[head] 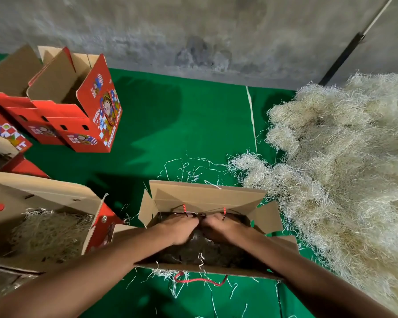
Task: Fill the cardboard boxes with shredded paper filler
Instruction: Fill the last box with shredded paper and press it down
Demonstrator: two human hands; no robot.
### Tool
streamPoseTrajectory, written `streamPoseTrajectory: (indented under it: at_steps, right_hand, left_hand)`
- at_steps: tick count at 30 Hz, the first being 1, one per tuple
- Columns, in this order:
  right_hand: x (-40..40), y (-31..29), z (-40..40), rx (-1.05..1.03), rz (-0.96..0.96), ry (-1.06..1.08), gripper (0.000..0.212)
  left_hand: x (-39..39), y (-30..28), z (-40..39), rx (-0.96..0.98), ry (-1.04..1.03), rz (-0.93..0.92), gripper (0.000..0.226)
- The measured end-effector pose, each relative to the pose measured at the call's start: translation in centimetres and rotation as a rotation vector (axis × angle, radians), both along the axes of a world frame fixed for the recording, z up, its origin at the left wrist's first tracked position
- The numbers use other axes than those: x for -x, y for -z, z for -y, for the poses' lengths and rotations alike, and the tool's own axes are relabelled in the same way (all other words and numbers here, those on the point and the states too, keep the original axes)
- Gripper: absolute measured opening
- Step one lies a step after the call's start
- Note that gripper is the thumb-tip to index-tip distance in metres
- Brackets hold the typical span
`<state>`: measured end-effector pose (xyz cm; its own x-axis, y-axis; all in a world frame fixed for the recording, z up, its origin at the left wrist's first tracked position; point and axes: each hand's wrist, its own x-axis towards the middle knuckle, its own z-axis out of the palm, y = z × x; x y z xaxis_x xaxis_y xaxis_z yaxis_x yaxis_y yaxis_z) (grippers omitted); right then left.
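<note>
Two bare forearms reach in from the near edge, and both hands sit down inside the open box [207, 198] in the middle of the green mat [182, 125]. Left hand [182, 228] and right hand [225, 226] lie side by side, palms down, fingers spread flat on the dark mass of filler inside; I cannot tell whether either one has hold of any strands. It looks like they are pressing the fill down, so this box seems partly filled, not finished.

Left of that box, a second box [44, 198] already holds a pale bed of shredded paper. Beyond it, further left and back, stands a cluster of red printed boxes [97, 106], flaps up; at least three, though the overlap makes an exact count uncertain, and the frontmost one looks empty.

Right of the middle box lies one large heap of shredded paper [345, 161], plenty left. Loose strands [189, 168] scatter just behind the box, and a red cord handle [200, 280] hangs at its near wall.
</note>
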<state>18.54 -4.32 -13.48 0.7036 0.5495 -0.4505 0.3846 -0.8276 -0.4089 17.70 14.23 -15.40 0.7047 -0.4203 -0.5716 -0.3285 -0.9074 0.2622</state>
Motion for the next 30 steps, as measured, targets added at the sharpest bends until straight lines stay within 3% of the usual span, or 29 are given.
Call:
streamPoseTrajectory:
  at_steps: [1,3,5,8,10,13,15,17,19,21,24,27,30]
  right_hand:
    - [0.3,0.6,0.7,-0.015,-0.036,-0.016,0.043]
    - [0.6,1.5,0.8,0.222,-0.072,-0.233,0.079]
    - [0.2,2.4,0.3,0.331,-0.087,-0.327,0.105]
    - [-0.1,2.6,0.2,0.314,-0.153,-0.348,0.115]
    - [0.1,2.4,0.6,0.323,-0.120,-0.279,0.099]
    - [0.4,1.4,1.6,0.092,-0.108,0.070,0.034]
    - [0.9,1.1,2.5,-0.081,-0.078,0.184,0.033]
    - [1.3,1.8,2.8,-0.023,0.099,0.130,0.035]
    - [1.4,2.2,3.1,0.253,-0.003,0.005,0.032]
    - [0.7,1.9,2.0,0.529,-0.171,0.014,0.047]
    - [-0.4,2.3,0.8,0.663,-0.209,-0.173,0.061]
    - [0.0,1.5,1.6,0.608,-0.202,-0.100,0.050]
    - [-0.3,0.9,2.0,0.293,-0.164,0.064,0.036]
  left_hand:
    - [0.2,0.2,-0.1,-0.055,0.015,-0.036,0.055]
    - [0.6,0.6,-0.3,-0.180,0.036,-0.134,0.074]
    - [0.6,0.3,-0.4,-0.275,0.039,-0.208,0.078]
    - [0.5,0.0,-0.8,-0.359,0.023,-0.239,0.073]
    - [0.3,-0.2,-1.0,-0.304,0.051,-0.178,0.061]
    - [0.0,-1.1,-0.2,-0.113,0.096,0.011,0.040]
    - [0.2,-1.6,-0.1,-0.098,0.078,0.004,0.029]
    - [0.7,-1.4,-0.7,-0.211,0.031,-0.142,0.023]
    - [1.0,-0.6,-1.5,-0.330,-0.016,-0.224,0.026]
    - [1.1,-0.2,-1.8,-0.387,-0.056,-0.228,0.034]
    - [0.7,0.2,-1.6,-0.436,-0.091,-0.241,0.035]
    - [0.1,-0.1,-1.8,-0.405,-0.096,-0.271,0.028]
    - [-0.5,0.3,-1.8,-0.252,-0.081,-0.214,0.011]
